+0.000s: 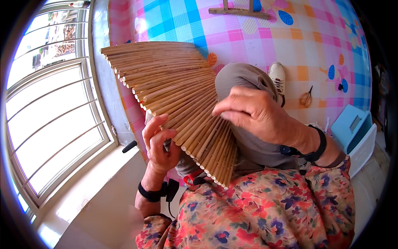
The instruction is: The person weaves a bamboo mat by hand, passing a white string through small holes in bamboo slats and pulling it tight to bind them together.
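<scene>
With the mat (166,85) draped over the lap and against the trousers (238,76), its far left corner reaching toward the left edge of the floor cover (236,43), the handling seems best done with the left hand (161,150) steadying and the right hand (261,115) working lightly. The left fingers are bent at the mat's near left edge, tips by the stick ends; whether they grip a stick I cannot tell. The right thumb and forefinger are closed together above the mat, and nothing shows clearly between them. Even pressure from the 2 hands should keep the sticks (182,97) side by side; being slim and round, they would probably roll or skew if pushed from 1 end.

The sticks are straight and tan, with a faint sheen and pale cut ends in an uneven row, spreading like a fan. The trousers look soft, the checked cover smooth and glossy. Scissors (306,98) lie on it, right of the shoe (277,77)
</scene>
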{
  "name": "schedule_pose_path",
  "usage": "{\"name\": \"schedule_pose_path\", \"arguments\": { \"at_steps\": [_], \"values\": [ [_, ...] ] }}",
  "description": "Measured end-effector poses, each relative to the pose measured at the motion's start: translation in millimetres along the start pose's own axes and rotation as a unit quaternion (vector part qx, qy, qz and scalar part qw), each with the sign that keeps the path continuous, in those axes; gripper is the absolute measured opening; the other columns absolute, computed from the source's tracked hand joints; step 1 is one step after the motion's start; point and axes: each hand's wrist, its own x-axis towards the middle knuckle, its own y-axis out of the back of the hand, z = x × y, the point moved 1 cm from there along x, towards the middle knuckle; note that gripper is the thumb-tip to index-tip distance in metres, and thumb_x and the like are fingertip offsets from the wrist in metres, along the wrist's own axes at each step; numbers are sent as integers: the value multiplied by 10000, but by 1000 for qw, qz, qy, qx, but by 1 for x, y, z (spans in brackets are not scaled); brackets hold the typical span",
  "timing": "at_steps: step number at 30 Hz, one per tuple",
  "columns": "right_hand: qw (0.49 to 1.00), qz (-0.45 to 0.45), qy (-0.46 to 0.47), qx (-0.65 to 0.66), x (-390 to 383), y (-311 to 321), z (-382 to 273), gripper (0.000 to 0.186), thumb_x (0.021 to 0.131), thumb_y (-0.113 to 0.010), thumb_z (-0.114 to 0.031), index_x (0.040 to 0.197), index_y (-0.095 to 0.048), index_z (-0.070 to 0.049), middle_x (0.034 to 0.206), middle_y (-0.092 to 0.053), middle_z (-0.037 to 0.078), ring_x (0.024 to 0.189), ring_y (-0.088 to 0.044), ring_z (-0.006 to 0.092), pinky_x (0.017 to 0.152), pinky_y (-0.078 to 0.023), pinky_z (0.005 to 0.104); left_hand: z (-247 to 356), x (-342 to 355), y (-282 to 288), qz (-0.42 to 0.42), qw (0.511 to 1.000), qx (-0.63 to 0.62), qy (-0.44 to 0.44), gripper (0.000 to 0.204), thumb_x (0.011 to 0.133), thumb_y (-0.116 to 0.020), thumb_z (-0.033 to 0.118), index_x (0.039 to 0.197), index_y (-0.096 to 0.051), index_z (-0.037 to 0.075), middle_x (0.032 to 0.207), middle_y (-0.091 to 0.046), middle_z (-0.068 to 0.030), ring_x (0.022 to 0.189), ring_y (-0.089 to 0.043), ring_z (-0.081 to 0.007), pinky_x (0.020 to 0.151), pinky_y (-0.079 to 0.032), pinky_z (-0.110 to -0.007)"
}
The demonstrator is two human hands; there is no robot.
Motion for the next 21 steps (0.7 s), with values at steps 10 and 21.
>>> {"name": "schedule_pose_path", "arguments": {
  "at_steps": [10, 21],
  "values": [
    [995, -85, -33, 34, -2, -36, 8, 175, 861, -598, -101, 1025, -652, -68, 833, -582, 127, 797, -616, 316, 687, -502, 379, 2, 6, 1, 3, 1000, 12, -18, 186, 843, -527, -11, 1024, -497, 19, 1261, -414, -233, 1191, -450, -339, 988, -407, -451],
    [993, -104, -33, 52, -1, -37, 12, 207, 860, -603, -86, 1061, -651, -78, 828, -573, 125, 785, -612, 309, 685, -497, 371, -1, 5, 1, 7, 1000, -8, -16, 158, 874, -546, 47, 1021, -495, 17, 1257, -410, -240, 1193, -447, -342, 989, -409, -461]
  ]
}}
